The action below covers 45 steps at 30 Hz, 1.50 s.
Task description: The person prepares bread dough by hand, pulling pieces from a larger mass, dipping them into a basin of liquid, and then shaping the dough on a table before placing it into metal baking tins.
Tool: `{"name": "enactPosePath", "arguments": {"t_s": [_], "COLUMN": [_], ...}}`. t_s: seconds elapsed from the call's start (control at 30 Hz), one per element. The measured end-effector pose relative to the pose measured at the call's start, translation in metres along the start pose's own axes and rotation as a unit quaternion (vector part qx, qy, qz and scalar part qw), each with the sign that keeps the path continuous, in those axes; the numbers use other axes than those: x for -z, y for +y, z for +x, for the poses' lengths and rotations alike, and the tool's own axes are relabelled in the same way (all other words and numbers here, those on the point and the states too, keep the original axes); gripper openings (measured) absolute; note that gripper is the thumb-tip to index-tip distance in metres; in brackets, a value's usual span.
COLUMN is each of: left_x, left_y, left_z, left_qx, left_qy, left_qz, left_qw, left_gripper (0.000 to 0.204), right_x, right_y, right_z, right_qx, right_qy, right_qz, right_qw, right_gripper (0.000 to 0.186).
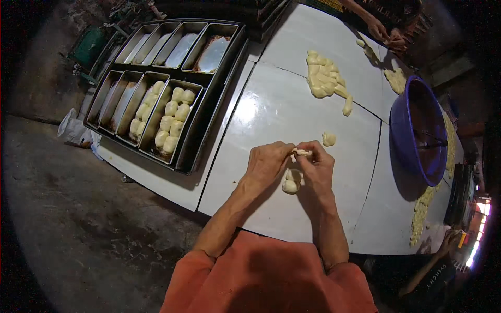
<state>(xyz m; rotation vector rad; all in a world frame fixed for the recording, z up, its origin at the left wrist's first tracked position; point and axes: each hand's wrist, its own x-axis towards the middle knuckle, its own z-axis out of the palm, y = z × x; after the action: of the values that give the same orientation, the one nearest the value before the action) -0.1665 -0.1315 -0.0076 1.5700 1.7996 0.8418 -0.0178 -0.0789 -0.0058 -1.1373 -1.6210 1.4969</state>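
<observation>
Over the white tiled table, my left hand (270,160) and my right hand (317,165) meet with their fingertips pinched on one small piece of dough (302,152). Just below them on the tiles sit rounded dough balls (291,185), close together and partly shaded by my hands. A single lump of dough (329,139) lies a little beyond my right hand. Farther off is a heap of cut dough pieces (323,75), with one strip trailing toward me.
On the left stands a dark tray of loaf pans (180,83); two pans hold rows of dough balls (172,117). A purple basin (404,120) with brown contents stands at right, dough strips (421,214) beside it. Other people's hands (383,34) work at the far edge; another person's arm (430,266) is lower right.
</observation>
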Motion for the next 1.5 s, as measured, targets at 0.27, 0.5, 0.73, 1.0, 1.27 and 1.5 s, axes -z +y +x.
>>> {"name": "enactPosePath", "arguments": {"t_s": [0.27,0.5,0.73,1.0,1.27,1.5], "left_x": [-0.035,0.004,-0.027,-0.041,-0.084,-0.123], "left_y": [-0.062,-0.013,0.007,0.028,0.054,0.074], "left_z": [0.002,0.006,0.016,-0.004,0.033,0.029], "left_qx": [-0.068,0.037,0.178,0.067,-0.163,-0.107], "left_qy": [0.045,0.03,-0.006,0.027,0.139,0.049], "left_qz": [0.254,-0.128,-0.508,-0.432,-0.408,-0.535], "left_qw": [0.964,0.991,0.842,0.899,0.888,0.837], "left_gripper": [0.074,0.095,0.035,0.075,0.088,0.099], "right_x": [0.027,0.031,0.021,0.036,0.042,0.086], "right_y": [-0.01,0.002,-0.022,-0.007,-0.02,-0.027], "right_z": [-0.002,0.004,-0.005,-0.008,-0.018,-0.013], "right_qx": [-0.026,-0.067,-0.089,-0.07,-0.072,-0.06], "right_qy": [-0.001,0.031,-0.013,0.111,0.043,0.05], "right_qz": [0.394,0.346,0.23,0.18,0.421,0.476], "right_qw": [0.919,0.935,0.969,0.975,0.903,0.876], "right_gripper": [0.021,0.03,0.037,0.018,0.026,0.028]}}
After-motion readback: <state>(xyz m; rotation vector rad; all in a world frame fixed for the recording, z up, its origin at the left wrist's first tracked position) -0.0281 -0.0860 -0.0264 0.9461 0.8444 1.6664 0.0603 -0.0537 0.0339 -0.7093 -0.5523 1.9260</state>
